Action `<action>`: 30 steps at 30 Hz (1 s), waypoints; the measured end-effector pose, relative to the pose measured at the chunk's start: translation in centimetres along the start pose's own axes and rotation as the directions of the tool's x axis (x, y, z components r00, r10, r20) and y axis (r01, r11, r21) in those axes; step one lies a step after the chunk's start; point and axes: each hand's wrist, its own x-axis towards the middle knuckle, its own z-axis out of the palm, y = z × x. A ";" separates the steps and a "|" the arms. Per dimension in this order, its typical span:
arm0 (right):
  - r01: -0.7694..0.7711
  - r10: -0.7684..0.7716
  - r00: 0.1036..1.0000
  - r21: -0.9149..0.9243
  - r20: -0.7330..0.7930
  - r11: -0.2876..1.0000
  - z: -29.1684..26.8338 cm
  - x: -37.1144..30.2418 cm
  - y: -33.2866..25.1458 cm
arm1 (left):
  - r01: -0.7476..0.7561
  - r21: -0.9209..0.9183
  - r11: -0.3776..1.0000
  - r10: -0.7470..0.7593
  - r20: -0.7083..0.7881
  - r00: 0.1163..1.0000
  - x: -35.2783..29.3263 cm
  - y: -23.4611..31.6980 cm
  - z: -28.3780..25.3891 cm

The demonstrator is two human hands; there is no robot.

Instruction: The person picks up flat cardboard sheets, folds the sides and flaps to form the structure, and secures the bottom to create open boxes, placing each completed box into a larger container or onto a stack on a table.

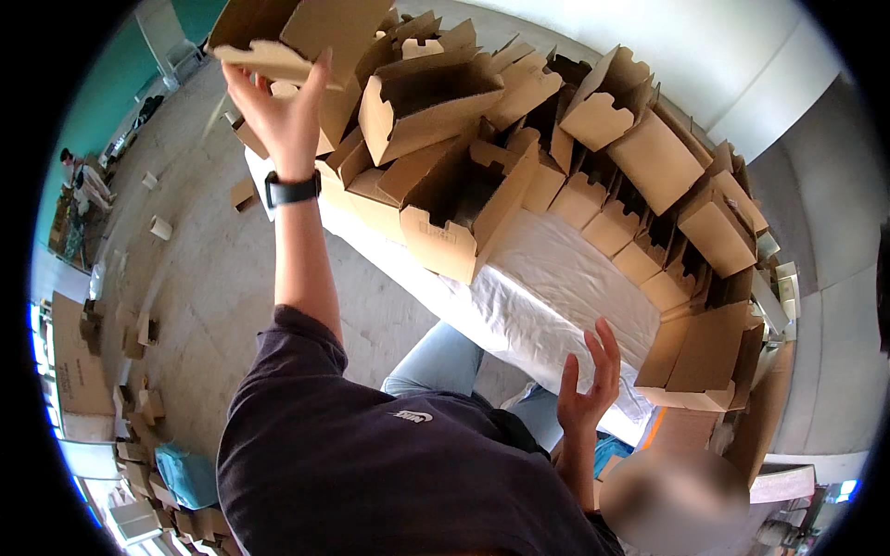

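Note:
At the upper left, my left hand is raised, a dark band on its wrist. It grips the near edge of an open brown cardboard box, which is partly cut off by the top of the picture. Over the white-covered table my right hand is lifted, its fingers apart and nothing in it. Just below the held box, another open cardboard box rests tilted on the pile. A larger open box sits at the table's near edge, with something dark inside that I cannot make out.
Many more open cardboard boxes are stacked along the far side of the white cloth. An open box stands right of my right hand. On the floor at left are white cylinders and a blue bag. Another person is far left.

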 end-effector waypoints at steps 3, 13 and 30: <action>-0.031 0.030 0.999 0.050 0.025 0.998 -0.1 -0.2 -0.2 | 0.031 0.082 0.996 -0.032 0.020 0.999 2.6 -1.5 1.6; -0.105 0.097 0.991 0.101 0.089 0.989 0.1 -0.8 -0.4 | 0.048 0.070 0.996 -0.060 0.194 0.979 3.3 0.7 5.1; -0.130 0.115 0.986 0.129 0.121 0.983 0.2 -1.2 -0.3 | 0.034 0.141 0.989 -0.060 0.184 0.981 2.5 -1.8 7.3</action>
